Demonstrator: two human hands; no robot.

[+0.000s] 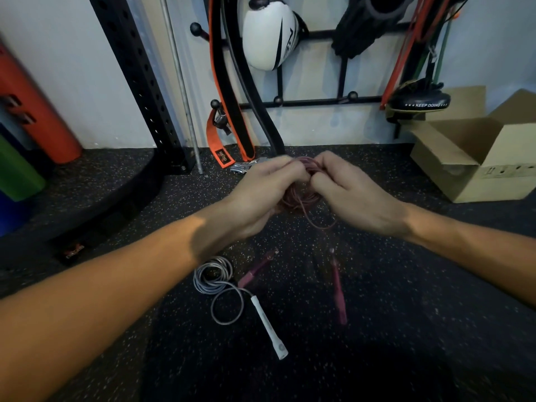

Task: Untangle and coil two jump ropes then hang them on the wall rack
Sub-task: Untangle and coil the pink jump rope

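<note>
A coil of dark red jump rope (301, 198) hangs between my two hands above the speckled floor. My left hand (261, 192) and my right hand (351, 192) both grip it, fingers closed on the loops. Its two red handles (338, 288) dangle blurred below, near the floor. A grey jump rope (214, 275) lies coiled on the floor under my left forearm, with its white handle (268, 326) stretched toward me. The black wall rack (313, 103) with ball-tipped pegs is on the wall straight ahead.
On the rack hang an orange-and-black belt (223, 91), a white boxing glove (268, 39), resistance bands (412, 47) and a black item. An open cardboard box (475, 158) sits at the right. A black perforated upright (145, 82) and coloured rollers stand at the left.
</note>
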